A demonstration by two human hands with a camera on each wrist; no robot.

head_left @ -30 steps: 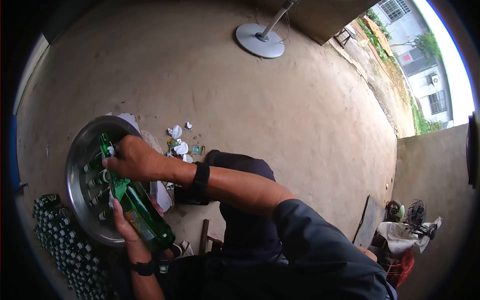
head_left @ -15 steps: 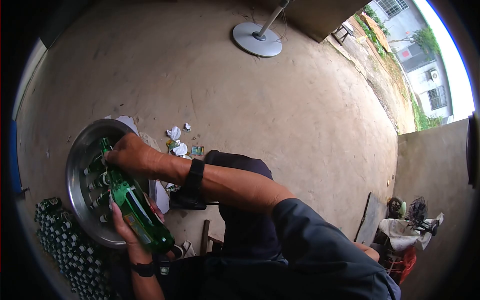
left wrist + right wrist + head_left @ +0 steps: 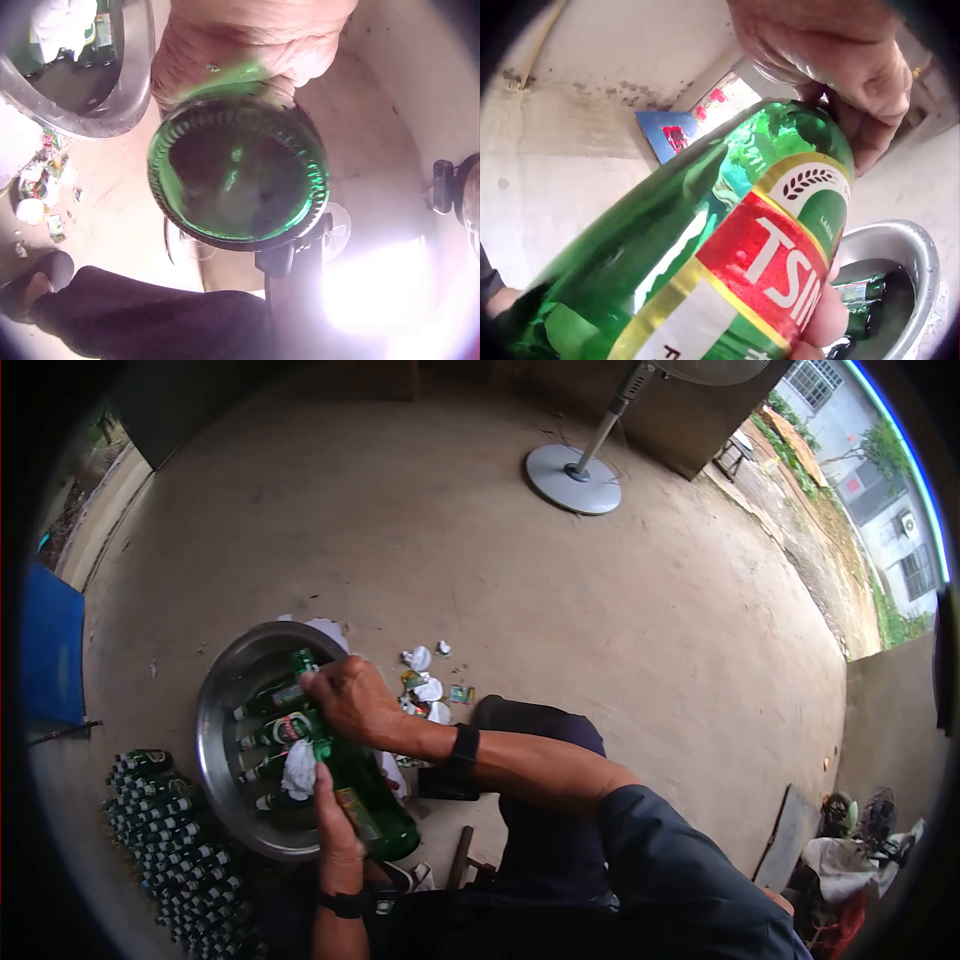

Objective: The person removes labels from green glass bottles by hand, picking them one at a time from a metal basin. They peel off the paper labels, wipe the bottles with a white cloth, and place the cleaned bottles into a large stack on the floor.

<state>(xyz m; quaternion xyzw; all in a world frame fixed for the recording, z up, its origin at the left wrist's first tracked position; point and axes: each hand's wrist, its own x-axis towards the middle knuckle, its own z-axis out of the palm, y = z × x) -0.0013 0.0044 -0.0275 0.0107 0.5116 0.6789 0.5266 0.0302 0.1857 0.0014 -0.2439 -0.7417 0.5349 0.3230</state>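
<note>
A green glass bottle (image 3: 362, 800) is tilted over the near side of a metal basin (image 3: 212, 760). The left hand (image 3: 338, 835) grips its body, with a crumpled white wad (image 3: 299, 768) by the thumb. At the neck, the right hand (image 3: 352, 700) has its fingers curled round the glass. In the left wrist view the bottle's round base (image 3: 238, 176) faces the camera, below the left hand (image 3: 247, 45). A red and white label (image 3: 769, 259) shows in the right wrist view, under the right hand (image 3: 840, 67). Several green bottles (image 3: 275, 730) lie in the basin.
Many green bottles (image 3: 180, 860) stand packed at the lower left. Crumpled white scraps (image 3: 428, 688) lie right of the basin. A fan's round base (image 3: 573, 480) stands farther back, a blue panel (image 3: 55, 645) is at left, and a cart with sacking (image 3: 845, 865) is at lower right.
The head view has shifted, so the scene sits farther right and lower. The white wad shows more fully beside the left thumb. Both hands still hold the bottle.
</note>
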